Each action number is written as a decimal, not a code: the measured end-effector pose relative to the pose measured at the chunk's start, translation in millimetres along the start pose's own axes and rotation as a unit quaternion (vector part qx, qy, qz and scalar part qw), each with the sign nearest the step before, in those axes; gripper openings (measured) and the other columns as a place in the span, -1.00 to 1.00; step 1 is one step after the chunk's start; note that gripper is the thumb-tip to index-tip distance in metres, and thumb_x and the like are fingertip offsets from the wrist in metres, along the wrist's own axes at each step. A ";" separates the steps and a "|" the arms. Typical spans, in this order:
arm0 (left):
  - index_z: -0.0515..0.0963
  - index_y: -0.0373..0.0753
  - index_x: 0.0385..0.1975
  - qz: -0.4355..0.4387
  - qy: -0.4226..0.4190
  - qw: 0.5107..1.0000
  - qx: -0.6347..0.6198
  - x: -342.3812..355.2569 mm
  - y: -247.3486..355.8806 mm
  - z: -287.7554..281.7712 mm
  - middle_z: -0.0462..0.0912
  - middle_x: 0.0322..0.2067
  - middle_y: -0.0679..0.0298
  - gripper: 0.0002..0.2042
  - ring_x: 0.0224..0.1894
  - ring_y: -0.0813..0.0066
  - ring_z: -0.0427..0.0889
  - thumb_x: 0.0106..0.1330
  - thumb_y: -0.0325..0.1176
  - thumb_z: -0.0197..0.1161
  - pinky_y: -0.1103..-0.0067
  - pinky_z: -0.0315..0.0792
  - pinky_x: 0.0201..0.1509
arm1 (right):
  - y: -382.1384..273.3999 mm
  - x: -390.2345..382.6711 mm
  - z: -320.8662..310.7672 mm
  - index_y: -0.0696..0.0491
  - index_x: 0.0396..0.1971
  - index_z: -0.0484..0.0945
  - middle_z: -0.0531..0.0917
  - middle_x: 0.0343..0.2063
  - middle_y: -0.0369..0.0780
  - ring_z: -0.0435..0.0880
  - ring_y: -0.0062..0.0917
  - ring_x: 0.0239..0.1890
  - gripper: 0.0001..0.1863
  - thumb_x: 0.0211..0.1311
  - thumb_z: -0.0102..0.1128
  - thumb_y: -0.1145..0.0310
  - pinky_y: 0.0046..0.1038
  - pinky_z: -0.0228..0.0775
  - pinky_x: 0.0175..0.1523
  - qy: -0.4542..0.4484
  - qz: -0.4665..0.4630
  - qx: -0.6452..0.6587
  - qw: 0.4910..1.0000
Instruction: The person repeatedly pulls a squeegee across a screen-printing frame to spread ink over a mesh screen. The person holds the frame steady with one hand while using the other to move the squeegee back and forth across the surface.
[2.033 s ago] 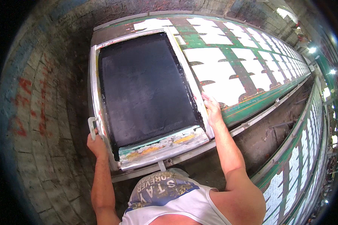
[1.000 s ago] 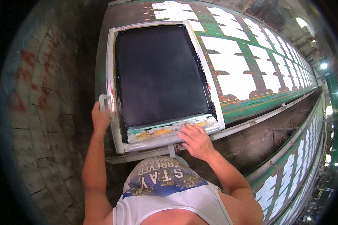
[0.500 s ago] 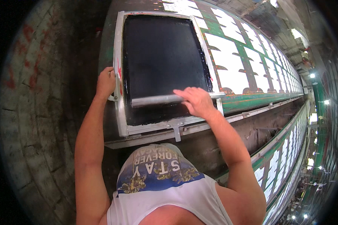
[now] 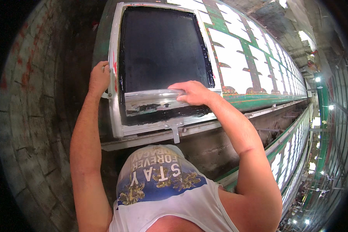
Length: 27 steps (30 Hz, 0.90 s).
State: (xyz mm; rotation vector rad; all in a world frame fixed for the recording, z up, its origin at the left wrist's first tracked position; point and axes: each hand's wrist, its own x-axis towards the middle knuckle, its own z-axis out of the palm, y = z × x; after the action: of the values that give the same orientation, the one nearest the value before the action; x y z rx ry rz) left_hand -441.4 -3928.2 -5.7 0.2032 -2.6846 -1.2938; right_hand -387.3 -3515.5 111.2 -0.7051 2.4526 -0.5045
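Observation:
A screen-printing frame (image 4: 114, 98) of pale metal lies in front of me, its dark mesh (image 4: 162, 46) edged with wet-looking black ink. My left hand (image 4: 99, 79) is closed at the frame's left side, its fingertips partly hidden. With my right hand (image 4: 193, 92) I grip a long metal squeegee (image 4: 145, 100) lying crosswise over the near part of the mesh. Its broad silvery face tilts toward me and carries black ink smears along the lower part. Ink also covers the strip between squeegee and near frame edge. A metal bracket (image 4: 176, 133) juts from that near edge.
A long green printing table (image 4: 251, 98) stretches away to the right, bearing rows of white pieces with dark shapes. A metal rail (image 4: 143, 143) runs along its near side. Another green table (image 4: 274, 158) stands at the lower right. A stained block wall (image 4: 31, 116) is on the left.
The squeegee has tipped so its ink-smeared face now shows, with my right hand still on it. My left hand stays at the frame's side. The whole view has shifted slightly.

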 end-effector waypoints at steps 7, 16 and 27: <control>0.70 -0.31 0.24 -0.006 0.001 1.000 0.017 -1.0 5.9 -4.5 0.81 0.11 -0.13 -0.67 0.21 -0.02 0.79 0.60 -0.33 0.25 0.28 0.59 0.35 | 8.9 18.6 1.9 -0.20 0.47 0.58 0.79 0.24 -0.12 0.74 -0.10 0.30 -0.34 0.36 0.45 0.24 -0.11 0.56 0.42 -0.069 0.005 0.013 0.998; 0.67 -0.27 0.34 -0.059 -0.028 0.998 0.011 -8.9 27.0 -13.9 0.80 0.14 -0.14 -0.62 0.21 0.00 0.79 0.59 -0.37 0.26 0.33 0.57 0.36 | 42.5 57.2 -6.3 -0.01 0.46 0.61 0.80 0.22 -0.14 0.74 -0.36 0.28 -0.37 0.40 0.49 0.35 -0.23 0.50 0.48 -0.192 -0.048 0.197 0.960; 0.60 -0.37 0.40 -0.075 -0.053 0.996 -0.021 -13.2 26.8 -14.2 0.70 0.33 -0.09 -0.60 0.44 0.12 0.65 0.64 -0.46 0.19 0.38 0.41 0.56 | 102.1 187.8 -156.9 -0.07 0.37 0.67 0.85 0.12 -0.19 0.79 -0.38 0.20 -0.42 0.33 0.45 0.39 -0.23 0.58 0.40 0.009 -0.131 0.084 0.988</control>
State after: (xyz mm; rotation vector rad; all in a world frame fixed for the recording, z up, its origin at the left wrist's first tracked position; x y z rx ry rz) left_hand -427.2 -3919.9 23.1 0.3455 -2.7728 -1.4408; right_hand -652.5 -3510.9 113.2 -0.9600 2.3107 -0.8100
